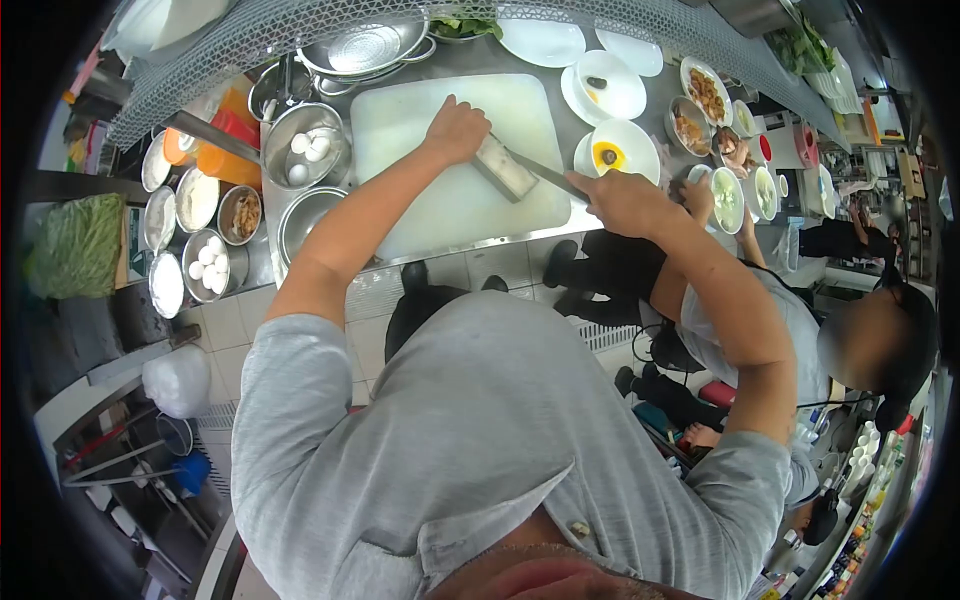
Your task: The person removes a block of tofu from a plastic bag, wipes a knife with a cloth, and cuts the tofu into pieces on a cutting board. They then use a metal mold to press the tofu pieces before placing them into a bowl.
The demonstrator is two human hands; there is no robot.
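Block on the cutting board, between both hands; the knife comes in from the right.

The white cutting board (450, 215) lies on the metal surface (583, 222). A pale-topped, grey-sided rectangular block (512, 172) rests on it, its long axis slanting from the far left end, at the left hand (458, 130), to the near right end, toward the body. The left hand is the nearer: its bent fingers are at the block's far end, though whether they grip or merely press cannot be told. The right hand (625, 203) is clenched round the handle of a knife (540, 170), whose blade reaches left and away along the block's right side, at a slant to the block's length; exact contact is unclear.

Left of the left hand, a steel bowl (336, 175) contains white eggs (317, 150); farther left, another steel bowl (239, 265) holds more. Just beyond the right hand, a white bowl (645, 155) has a dark piece in yellow liquid. Past it, a second white bowl (628, 95) contains another dark piece. A co-worker's hand (698, 200) is by a bowl of pale green pieces (727, 198). Farthest are a steel colander (365, 48) and white plates (540, 40).
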